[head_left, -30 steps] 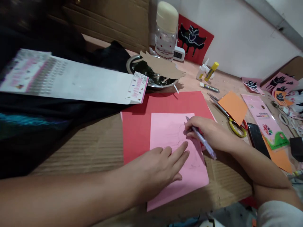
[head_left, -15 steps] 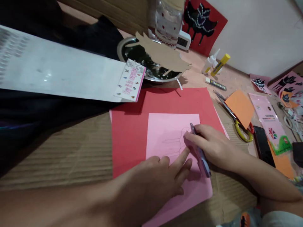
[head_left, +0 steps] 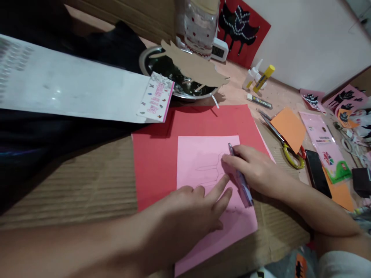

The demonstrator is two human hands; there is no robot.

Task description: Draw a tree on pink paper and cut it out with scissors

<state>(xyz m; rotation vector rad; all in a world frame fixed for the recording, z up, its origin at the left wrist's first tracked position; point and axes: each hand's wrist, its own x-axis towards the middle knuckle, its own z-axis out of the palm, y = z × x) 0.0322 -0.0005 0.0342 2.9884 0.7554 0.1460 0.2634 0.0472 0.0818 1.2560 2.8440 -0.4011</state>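
A pink sheet of paper (head_left: 199, 162) with a faint pencil outline lies on a larger red sheet (head_left: 156, 154). My left hand (head_left: 188, 212) rests flat on the pink sheet, fingers spread, pinning it down. My right hand (head_left: 255, 170) is closed around a pale purple mechanical pencil (head_left: 240, 181); its tip touches the pink sheet at the drawn outline, just ahead of my left fingertips.
A metal bowl (head_left: 150, 61) carries a cardboard cut-out (head_left: 197, 69) behind the red sheet. A long white packet (head_left: 72, 92) lies left. To the right are yellow-handled scissors (head_left: 290, 154), orange paper (head_left: 288, 127), glue bottles (head_left: 257, 77), a phone (head_left: 317, 173) and a plastic bottle (head_left: 199, 27).
The camera tilted down and closer. My right hand turned the pencil steeper and shifted it slightly along the outline; my left hand stayed pressed on the pink sheet.
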